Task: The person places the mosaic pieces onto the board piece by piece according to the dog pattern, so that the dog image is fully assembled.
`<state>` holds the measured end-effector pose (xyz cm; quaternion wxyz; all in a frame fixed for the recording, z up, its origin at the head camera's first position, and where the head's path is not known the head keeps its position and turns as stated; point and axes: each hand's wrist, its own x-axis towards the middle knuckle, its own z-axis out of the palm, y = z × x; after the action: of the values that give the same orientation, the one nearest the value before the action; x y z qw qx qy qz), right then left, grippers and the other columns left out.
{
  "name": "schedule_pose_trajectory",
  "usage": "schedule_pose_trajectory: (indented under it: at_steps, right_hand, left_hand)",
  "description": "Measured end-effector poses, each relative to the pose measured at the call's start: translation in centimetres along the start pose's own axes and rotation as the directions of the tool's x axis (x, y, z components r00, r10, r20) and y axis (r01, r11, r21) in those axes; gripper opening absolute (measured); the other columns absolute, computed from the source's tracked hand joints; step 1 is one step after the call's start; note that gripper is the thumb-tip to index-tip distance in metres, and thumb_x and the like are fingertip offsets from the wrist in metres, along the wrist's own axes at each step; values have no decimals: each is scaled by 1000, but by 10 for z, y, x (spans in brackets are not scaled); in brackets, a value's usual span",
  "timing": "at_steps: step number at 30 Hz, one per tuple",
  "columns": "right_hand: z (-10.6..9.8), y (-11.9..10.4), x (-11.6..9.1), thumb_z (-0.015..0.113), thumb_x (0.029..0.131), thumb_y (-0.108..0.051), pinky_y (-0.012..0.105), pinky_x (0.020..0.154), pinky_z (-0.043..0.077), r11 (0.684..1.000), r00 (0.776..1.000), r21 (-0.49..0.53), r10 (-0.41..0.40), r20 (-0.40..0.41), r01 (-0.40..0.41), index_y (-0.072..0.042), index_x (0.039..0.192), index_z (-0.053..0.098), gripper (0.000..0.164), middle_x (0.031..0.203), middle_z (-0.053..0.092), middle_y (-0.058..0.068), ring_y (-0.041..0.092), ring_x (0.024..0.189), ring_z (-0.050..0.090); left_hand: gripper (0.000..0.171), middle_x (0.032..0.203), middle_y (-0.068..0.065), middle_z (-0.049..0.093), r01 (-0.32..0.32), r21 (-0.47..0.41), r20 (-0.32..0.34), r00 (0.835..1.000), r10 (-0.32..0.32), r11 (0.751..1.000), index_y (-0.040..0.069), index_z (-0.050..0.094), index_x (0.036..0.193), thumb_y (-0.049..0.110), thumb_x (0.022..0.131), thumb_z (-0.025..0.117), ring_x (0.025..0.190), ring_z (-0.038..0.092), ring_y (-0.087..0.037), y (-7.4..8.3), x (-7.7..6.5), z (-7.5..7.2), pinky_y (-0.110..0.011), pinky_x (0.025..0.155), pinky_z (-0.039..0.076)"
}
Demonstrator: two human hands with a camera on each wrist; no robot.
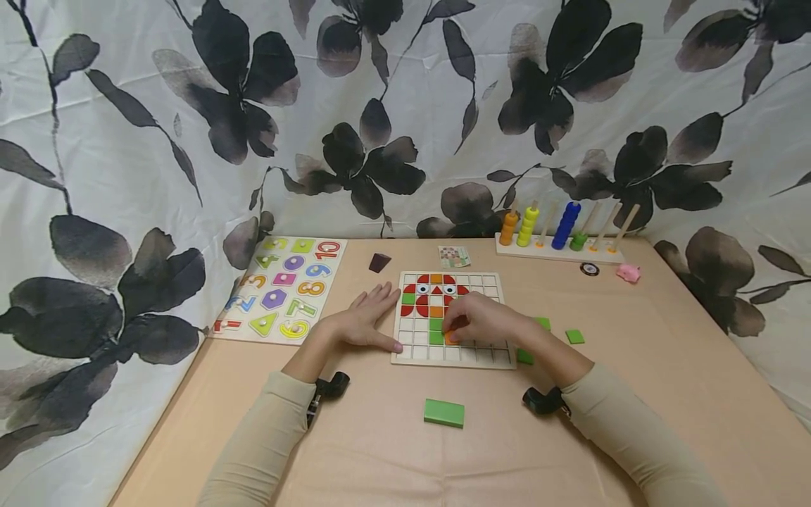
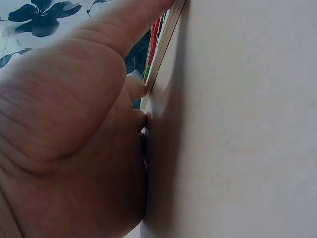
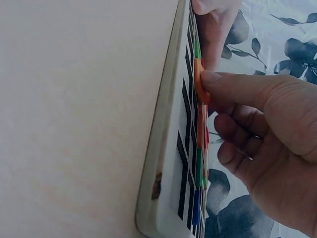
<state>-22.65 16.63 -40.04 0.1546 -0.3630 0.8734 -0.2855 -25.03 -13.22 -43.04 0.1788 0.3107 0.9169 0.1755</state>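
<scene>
A white grid board (image 1: 415,352) lies on the table, its upper left squares filled with red, orange, white and green tiles that make a face with two round eyes. Two green tiles (image 1: 436,331) sit below it. My right hand (image 1: 484,318) pinches an orange tile (image 3: 199,82) between thumb and fingers, down at the grid just right of those green ones. Spread along the board's left side, my left hand (image 1: 362,320) rests on the table with its thumb at the lower left edge. In the left wrist view, its palm (image 2: 64,109) hides most of the board.
Loose green tiles (image 1: 574,336) lie right of the board, partly under my right forearm. A green block (image 1: 444,413) lies in front. Behind are a dark piece (image 1: 379,263), a picture card (image 1: 454,256), a peg stacker (image 1: 557,251) and a pink object (image 1: 629,273). A number board (image 1: 288,246) stands left.
</scene>
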Motion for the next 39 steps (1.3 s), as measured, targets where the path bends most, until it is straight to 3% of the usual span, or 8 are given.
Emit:
schedule_pose_trajectory:
  at_steps: [5,12,15,22,28,34,36,39]
  right_hand:
    - [0,1,-2,74,85,-20,27,78,51,999,1000,-53,-10,12,11,-19,101,76,16,95,69,-11,9,85,58]
    - [-15,11,-22,72,88,-23,30,75,49,996,997,69,54,-46,-51,-20,110,74,22,99,67,-9,14,87,56]
    - [-20,14,-29,72,87,-23,33,73,48,997,997,71,42,-59,-38,-19,110,73,23,98,66,-7,18,86,54]
    - [-8,10,-27,70,89,-27,37,101,43,1000,997,-11,-17,77,18,-24,120,68,31,119,61,-13,9,114,51]
    - [-8,7,-31,71,88,-26,35,92,47,998,997,-48,-36,63,39,-23,114,71,26,111,63,-10,10,103,53]
    - [-37,27,-64,73,86,-18,36,78,49,996,998,70,50,-26,-48,-20,110,72,23,107,64,-1,21,94,55]
    - [-48,38,-79,74,85,-14,35,75,47,990,996,113,89,0,-89,-19,105,73,21,102,65,2,24,90,54]
    - [-59,55,-101,77,81,-10,32,72,44,976,986,165,129,102,-144,-17,100,74,21,97,67,6,29,87,54]
  left_hand:
    - [121,162,-9,-5,0,-5,-3,1000,0,1000,16,7,156,75,69,66,148,-7,-26,1,0,0,-47,117,-2]
    - [121,162,-9,-5,-1,-5,-3,1000,1,1000,16,6,156,76,68,65,148,-8,-26,1,0,0,-48,117,-2]
    - [121,162,-9,-4,-1,-2,-12,1000,1,1000,16,7,156,77,68,64,148,-8,-26,-1,0,0,-48,117,-2]
    - [121,162,-9,-4,-4,-2,-6,1000,4,1000,16,6,156,77,68,64,148,-8,-26,-1,0,1,-48,117,-2]
    - [121,162,-9,-4,1,-9,-6,1000,-1,1000,17,6,156,77,68,64,148,-8,-25,1,0,1,-47,117,-3]
    - [121,162,-9,-4,-6,-11,-9,1000,6,1000,17,7,156,77,68,64,148,-8,-25,1,-1,0,-48,117,-3]
    - [121,162,-9,-4,-6,-12,-10,1000,6,1000,16,7,156,77,68,64,148,-8,-26,1,-1,0,-48,117,-2]
    - [120,162,-9,-4,-4,-14,-6,1000,4,1000,16,7,156,76,69,65,148,-8,-26,1,-1,0,-49,117,-2]
